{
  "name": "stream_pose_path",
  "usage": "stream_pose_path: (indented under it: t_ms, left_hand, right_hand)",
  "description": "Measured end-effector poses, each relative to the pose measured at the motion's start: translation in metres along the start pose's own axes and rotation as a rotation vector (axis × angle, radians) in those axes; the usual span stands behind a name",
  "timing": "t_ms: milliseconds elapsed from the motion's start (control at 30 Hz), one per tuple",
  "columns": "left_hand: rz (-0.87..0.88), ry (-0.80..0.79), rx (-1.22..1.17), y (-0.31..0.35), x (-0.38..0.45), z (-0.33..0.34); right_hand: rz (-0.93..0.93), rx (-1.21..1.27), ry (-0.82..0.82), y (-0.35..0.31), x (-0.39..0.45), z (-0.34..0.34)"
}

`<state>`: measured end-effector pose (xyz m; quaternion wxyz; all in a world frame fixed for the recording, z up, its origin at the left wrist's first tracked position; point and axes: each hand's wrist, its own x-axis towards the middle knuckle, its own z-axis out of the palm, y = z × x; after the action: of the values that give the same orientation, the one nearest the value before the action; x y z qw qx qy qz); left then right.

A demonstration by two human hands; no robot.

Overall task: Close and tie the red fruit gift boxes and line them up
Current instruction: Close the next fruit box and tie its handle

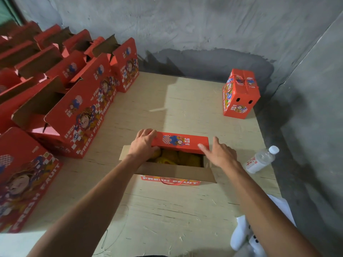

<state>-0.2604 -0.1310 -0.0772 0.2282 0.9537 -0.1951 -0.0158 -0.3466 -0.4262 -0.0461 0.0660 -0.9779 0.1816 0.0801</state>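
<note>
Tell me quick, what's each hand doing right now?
Left hand: fingers curled over the far red flap, gripping its left end.
Right hand: open, fingers straight, touching the flap's right end.

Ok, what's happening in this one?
A person is closing a red fruit box on the plywood floor. The left hand grips one end of the far flap; the right hand presses the other. Yellow fruit still shows. One tied box stands by the wall; open boxes wait left.
</note>
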Motion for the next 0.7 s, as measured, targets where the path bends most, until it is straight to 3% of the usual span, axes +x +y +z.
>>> stream_pose_path:
  t_ms: [67,133,200,267,400,567,700]
  left_hand:
    - [-0.001,-0.010,-0.008,0.000,-0.001,0.000]
    - [-0.006,-0.018,-0.018,0.000,-0.002,0.000]
    - [-0.014,-0.010,-0.024,0.002,-0.003,0.001]
    - [-0.020,-0.002,-0.033,0.003,-0.005,0.003]
    - [0.000,0.021,-0.004,0.000,-0.005,0.004]
    - [0.029,0.099,-0.053,-0.004,-0.009,0.009]
    - [0.025,0.113,-0.156,-0.008,-0.012,0.016]
  right_hand:
    - [0.058,-0.148,-0.003,0.004,0.000,-0.016]
    - [0.026,-0.158,0.113,0.001,-0.003,-0.028]
    - [-0.080,0.042,0.232,-0.009,-0.007,-0.026]
    - [-0.226,0.286,0.203,-0.024,-0.018,-0.011]
    - [-0.465,0.239,0.419,-0.029,-0.031,0.041]
    - [-0.372,0.354,0.582,-0.024,-0.032,0.069]
    - [-0.331,0.271,0.543,-0.024,-0.033,0.071]
